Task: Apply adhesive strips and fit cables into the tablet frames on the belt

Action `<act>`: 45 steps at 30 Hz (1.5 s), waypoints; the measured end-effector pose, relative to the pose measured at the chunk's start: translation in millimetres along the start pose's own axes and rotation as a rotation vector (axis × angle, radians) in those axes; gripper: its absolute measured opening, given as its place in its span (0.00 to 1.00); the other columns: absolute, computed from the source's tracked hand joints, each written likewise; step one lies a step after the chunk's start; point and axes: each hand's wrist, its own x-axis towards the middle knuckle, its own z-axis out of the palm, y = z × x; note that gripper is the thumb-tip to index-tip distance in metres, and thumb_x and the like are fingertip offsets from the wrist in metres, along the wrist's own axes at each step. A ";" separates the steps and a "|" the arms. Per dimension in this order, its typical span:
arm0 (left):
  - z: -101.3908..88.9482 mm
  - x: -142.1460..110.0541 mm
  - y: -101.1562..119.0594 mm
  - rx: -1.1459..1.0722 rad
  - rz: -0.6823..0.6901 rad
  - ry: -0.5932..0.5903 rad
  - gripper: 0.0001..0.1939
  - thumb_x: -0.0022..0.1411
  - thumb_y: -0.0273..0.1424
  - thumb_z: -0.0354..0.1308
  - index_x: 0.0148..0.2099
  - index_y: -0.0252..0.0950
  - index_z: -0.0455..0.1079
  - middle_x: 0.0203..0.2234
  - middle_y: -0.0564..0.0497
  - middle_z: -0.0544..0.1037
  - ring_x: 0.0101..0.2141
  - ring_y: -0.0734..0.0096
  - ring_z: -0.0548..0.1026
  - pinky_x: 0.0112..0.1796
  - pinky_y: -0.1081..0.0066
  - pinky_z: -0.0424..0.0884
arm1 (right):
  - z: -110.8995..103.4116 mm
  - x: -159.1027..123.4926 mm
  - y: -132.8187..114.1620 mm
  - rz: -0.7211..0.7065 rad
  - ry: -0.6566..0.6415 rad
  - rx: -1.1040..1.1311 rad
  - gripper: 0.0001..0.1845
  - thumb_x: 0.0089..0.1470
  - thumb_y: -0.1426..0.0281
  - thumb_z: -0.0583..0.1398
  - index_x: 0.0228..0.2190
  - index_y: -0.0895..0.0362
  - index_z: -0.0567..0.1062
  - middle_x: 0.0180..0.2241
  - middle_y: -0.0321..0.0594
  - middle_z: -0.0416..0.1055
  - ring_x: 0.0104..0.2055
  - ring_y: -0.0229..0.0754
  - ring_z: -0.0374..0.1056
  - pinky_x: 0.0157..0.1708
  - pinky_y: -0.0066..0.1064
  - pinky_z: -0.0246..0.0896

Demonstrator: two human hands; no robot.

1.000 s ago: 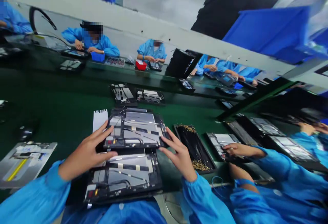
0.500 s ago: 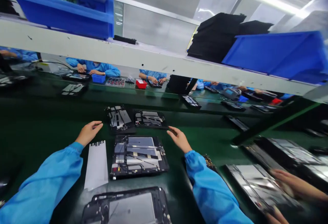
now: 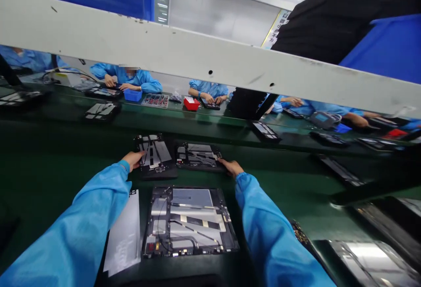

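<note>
Two opened tablets lie side by side far out on the green belt. My left hand [image 3: 133,160] reaches to the left one [image 3: 154,154] and its fingers curl on that tablet's near left edge. My right hand [image 3: 231,167] grips the near right corner of the right one [image 3: 197,155]. Both arms are stretched out in blue sleeves. A third opened tablet [image 3: 189,221], showing its battery and cables, lies between my forearms, closer to me. A white sheet [image 3: 125,234] rests just left of it, partly under my left sleeve.
A grey shelf beam [image 3: 210,65] crosses overhead with blue bins and black stacks on it. Several people in blue coats work across the far bench [image 3: 197,120], beside a red box [image 3: 191,103] and a blue box [image 3: 133,95]. More tablets [image 3: 375,260] lie at the right.
Both hands let go of the near tablet and reached forward, from hovering over the belt to the two far tablets. The view tilted up and came closer to the shelf beam.
</note>
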 end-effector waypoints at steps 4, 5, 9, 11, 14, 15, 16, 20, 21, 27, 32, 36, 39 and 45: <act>11.9 1.0 8.8 -0.066 -0.094 -0.076 0.19 0.69 0.39 0.59 0.57 0.34 0.69 0.51 0.44 0.74 0.46 0.61 0.76 0.46 0.56 0.77 | 10.0 -16.4 -8.7 -0.026 -0.072 0.215 0.18 0.65 0.62 0.61 0.52 0.58 0.72 0.50 0.44 0.73 0.46 0.44 0.73 0.44 0.41 0.74; 13.4 -1.4 11.2 -0.084 -0.091 -0.084 0.19 0.69 0.39 0.59 0.57 0.34 0.69 0.51 0.44 0.74 0.46 0.61 0.76 0.45 0.56 0.77 | 11.5 -22.7 -12.0 -0.042 -0.092 0.271 0.17 0.65 0.62 0.61 0.51 0.59 0.73 0.48 0.43 0.73 0.44 0.43 0.74 0.43 0.39 0.74; 2.2 -26.4 20.2 -0.144 -0.002 -0.046 0.18 0.69 0.39 0.59 0.56 0.34 0.69 0.49 0.44 0.75 0.44 0.63 0.77 0.43 0.59 0.78 | 3.6 -57.8 -30.5 -0.101 -0.128 0.462 0.14 0.65 0.62 0.62 0.45 0.60 0.74 0.39 0.39 0.76 0.35 0.38 0.74 0.34 0.32 0.75; -16.2 -49.3 22.5 -0.173 0.092 0.000 0.18 0.69 0.39 0.59 0.55 0.34 0.69 0.47 0.45 0.76 0.42 0.65 0.77 0.42 0.60 0.78 | -12.5 -84.6 -35.6 -0.130 -0.117 0.538 0.13 0.62 0.62 0.65 0.40 0.60 0.75 0.32 0.37 0.76 0.31 0.37 0.74 0.30 0.30 0.76; -56.5 -96.8 19.9 -0.207 0.241 0.113 0.19 0.70 0.41 0.57 0.56 0.34 0.69 0.47 0.45 0.76 0.42 0.65 0.78 0.42 0.60 0.78 | -48.6 -144.6 -23.7 -0.170 -0.118 0.620 0.10 0.59 0.64 0.66 0.36 0.57 0.75 0.30 0.35 0.77 0.31 0.37 0.74 0.29 0.29 0.77; -71.9 -115.9 17.2 -0.211 0.281 0.162 0.21 0.70 0.42 0.57 0.58 0.34 0.68 0.48 0.44 0.76 0.42 0.64 0.78 0.42 0.60 0.79 | -61.6 -171.3 -13.1 -0.178 -0.125 0.634 0.09 0.58 0.65 0.66 0.36 0.57 0.75 0.31 0.36 0.78 0.31 0.37 0.75 0.29 0.28 0.77; -87.7 -136.3 13.5 -0.208 0.317 0.211 0.23 0.71 0.43 0.56 0.60 0.35 0.67 0.48 0.44 0.77 0.43 0.63 0.78 0.43 0.58 0.79 | -73.7 -201.1 0.9 -0.189 -0.139 0.644 0.09 0.57 0.65 0.67 0.37 0.56 0.76 0.34 0.36 0.79 0.32 0.38 0.75 0.29 0.27 0.77; -141.9 -222.1 -8.1 -0.157 0.424 0.326 0.26 0.71 0.45 0.52 0.61 0.32 0.67 0.43 0.48 0.81 0.44 0.61 0.80 0.47 0.48 0.78 | -97.3 -332.6 80.2 -0.224 -0.220 0.638 0.17 0.50 0.59 0.71 0.41 0.53 0.79 0.38 0.39 0.81 0.30 0.42 0.77 0.23 0.28 0.75; -150.7 -241.9 -13.7 -0.178 0.420 0.357 0.25 0.69 0.45 0.53 0.59 0.33 0.68 0.42 0.50 0.82 0.44 0.60 0.81 0.47 0.47 0.78 | -94.5 -361.5 101.5 -0.222 -0.232 0.627 0.19 0.49 0.59 0.71 0.42 0.53 0.80 0.37 0.41 0.82 0.30 0.45 0.77 0.24 0.30 0.76; -160.9 -336.3 -30.5 -0.545 0.265 0.554 0.12 0.61 0.41 0.58 0.45 0.43 0.72 0.46 0.59 0.82 0.50 0.58 0.79 0.46 0.56 0.82 | -51.6 -433.7 182.8 -0.279 -0.152 0.389 0.32 0.53 0.47 0.65 0.52 0.54 0.77 0.47 0.47 0.79 0.51 0.55 0.75 0.51 0.47 0.73; -131.9 -400.5 -41.5 -0.720 0.197 0.457 0.13 0.60 0.32 0.54 0.45 0.39 0.74 0.38 0.52 0.84 0.45 0.60 0.82 0.48 0.58 0.81 | -46.3 -430.5 175.4 -0.740 0.272 0.010 0.38 0.49 0.47 0.67 0.55 0.57 0.75 0.63 0.57 0.62 0.68 0.67 0.54 0.66 0.65 0.43; -83.0 -439.7 -71.8 -0.771 0.172 0.359 0.14 0.63 0.38 0.56 0.47 0.37 0.75 0.37 0.49 0.84 0.46 0.58 0.82 0.51 0.58 0.78 | -17.8 -465.8 128.2 -0.721 -0.303 0.354 0.40 0.58 0.55 0.64 0.67 0.47 0.58 0.63 0.49 0.66 0.61 0.53 0.68 0.62 0.53 0.61; -58.5 -454.3 -98.3 -0.716 0.225 0.251 0.22 0.61 0.46 0.62 0.51 0.37 0.75 0.41 0.45 0.83 0.52 0.55 0.79 0.54 0.58 0.76 | 8.3 -487.2 97.2 -0.564 -0.459 0.739 0.46 0.56 0.56 0.66 0.69 0.45 0.53 0.61 0.45 0.69 0.58 0.50 0.71 0.59 0.47 0.66; -103.1 -456.4 -121.3 -0.537 0.557 0.075 0.58 0.46 0.65 0.64 0.72 0.46 0.52 0.61 0.41 0.71 0.60 0.43 0.71 0.55 0.51 0.75 | -23.8 -471.7 109.0 -0.320 -0.427 0.831 0.44 0.50 0.60 0.72 0.64 0.47 0.64 0.59 0.43 0.72 0.57 0.52 0.72 0.57 0.44 0.69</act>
